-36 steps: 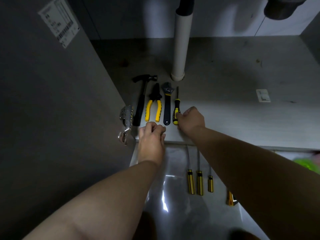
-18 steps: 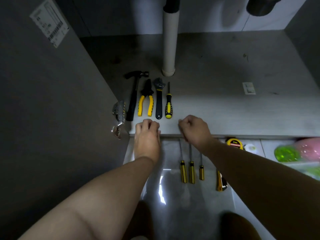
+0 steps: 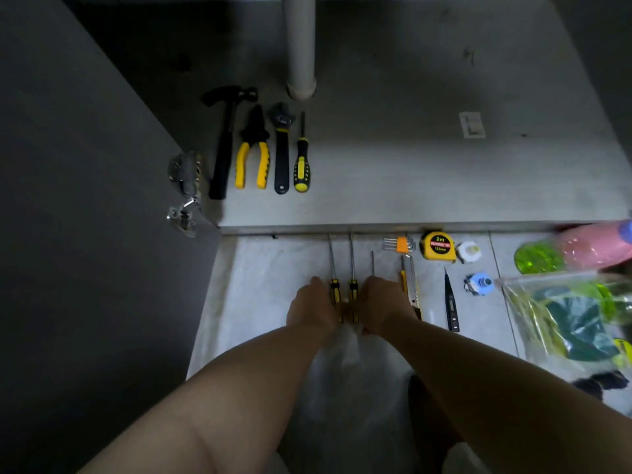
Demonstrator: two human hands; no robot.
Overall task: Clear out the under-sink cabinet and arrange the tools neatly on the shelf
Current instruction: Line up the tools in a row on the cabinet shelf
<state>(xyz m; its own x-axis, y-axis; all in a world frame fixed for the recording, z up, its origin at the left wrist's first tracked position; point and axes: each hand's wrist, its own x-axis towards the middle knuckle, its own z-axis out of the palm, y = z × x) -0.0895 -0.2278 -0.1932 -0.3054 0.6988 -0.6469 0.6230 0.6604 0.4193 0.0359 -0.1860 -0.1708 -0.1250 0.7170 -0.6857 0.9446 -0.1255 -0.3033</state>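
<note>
Three yellow-handled screwdrivers (image 3: 353,291), on floor tiles (image 3: 260,285) before the cabinet shelf (image 3: 410,172).
I see left hand (image 3: 311,310) against the leftmost handle, right hand (image 3: 383,307) covering the rightmost; fingers curled, grip I cannot tell.

The left hand (image 3: 313,307) and right hand (image 3: 379,307) sit on the handles of three slim yellow-and-black screwdrivers (image 3: 353,291) lying on the pale floor tiles (image 3: 256,285). On the grey cabinet shelf (image 3: 410,165), a black hammer (image 3: 224,148), yellow-handled pliers (image 3: 253,155), black adjustable wrench (image 3: 281,155) and stubby yellow-black screwdriver (image 3: 301,165) lie parallel.
</note>
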